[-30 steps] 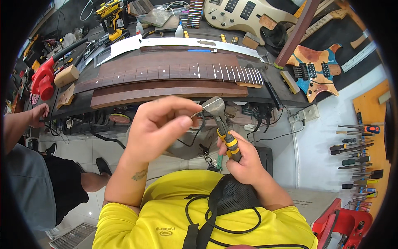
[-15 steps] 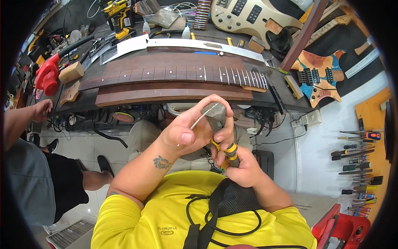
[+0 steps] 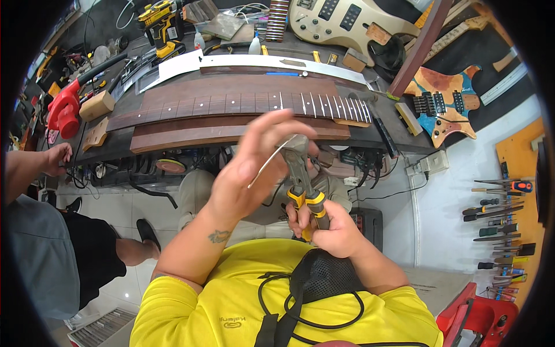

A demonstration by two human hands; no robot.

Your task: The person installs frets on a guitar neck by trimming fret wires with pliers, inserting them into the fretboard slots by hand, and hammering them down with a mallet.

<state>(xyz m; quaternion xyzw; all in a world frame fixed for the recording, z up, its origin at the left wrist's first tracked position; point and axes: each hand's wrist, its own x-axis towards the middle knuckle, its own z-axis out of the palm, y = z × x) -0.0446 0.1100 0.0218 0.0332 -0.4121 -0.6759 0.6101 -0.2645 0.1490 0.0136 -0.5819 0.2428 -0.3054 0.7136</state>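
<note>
My right hand (image 3: 336, 230) is closed around the yellow-and-black handles of a pair of pliers (image 3: 300, 172), whose grey head points up and away from me. A thin, curved piece of fret wire (image 3: 267, 164) reaches leftward from the jaws. Just left of the pliers' head, my left hand (image 3: 240, 168) has its fingers stretched out and apart, somewhat blurred. The wire passes in front of its palm; whether they touch I cannot tell. Beyond both hands lies a dark guitar fretboard (image 3: 217, 104) with pale dots, metal frets showing toward its right end.
Dark wooden boards (image 3: 191, 137) lie under the fretboard on the bench. A red blower (image 3: 65, 113) and a yellow drill (image 3: 164, 32) are at the left. Guitar bodies (image 3: 442, 107) stand at the right, near wall-hung files (image 3: 500, 231). Another person's hand (image 3: 58, 159) rests by the bench's left edge.
My left hand has loosened from around the pliers' head and wire, its fingers opening and moving left. The pliers, still in my right hand, now show more fully, with the wire at their jaws.
</note>
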